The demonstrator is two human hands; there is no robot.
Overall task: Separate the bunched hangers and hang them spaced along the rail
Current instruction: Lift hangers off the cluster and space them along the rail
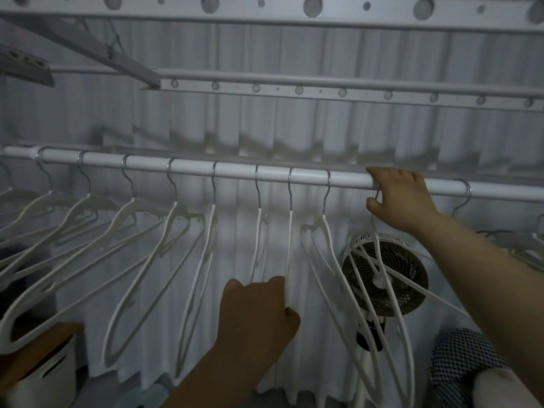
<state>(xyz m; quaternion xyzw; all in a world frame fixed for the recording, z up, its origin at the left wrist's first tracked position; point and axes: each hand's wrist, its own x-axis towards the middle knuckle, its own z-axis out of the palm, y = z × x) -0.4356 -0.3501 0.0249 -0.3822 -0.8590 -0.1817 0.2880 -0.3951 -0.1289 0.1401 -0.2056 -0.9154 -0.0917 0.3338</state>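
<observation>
White rail: runs left to right; spaced hooks fill its left stretch.
Right hand: grip pinching the hooks of the bunch of hangers, whose long arms hang straight below.
Left hand: grip holding one hanger low down.
Open room: bare rail rightward, up to a lone hook.

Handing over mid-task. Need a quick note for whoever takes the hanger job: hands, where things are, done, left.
Hands: the left hand grips the lower edge of one hanger mid-rail. The right hand is on the rail, pinching the hooks of the bunched hangers in front of the fan.
Done: the spaced hangers fill the rail's left stretch.
Left: spread the bunch under the right hand. The far-right hangers look crowded and are partly out of frame.
</observation>
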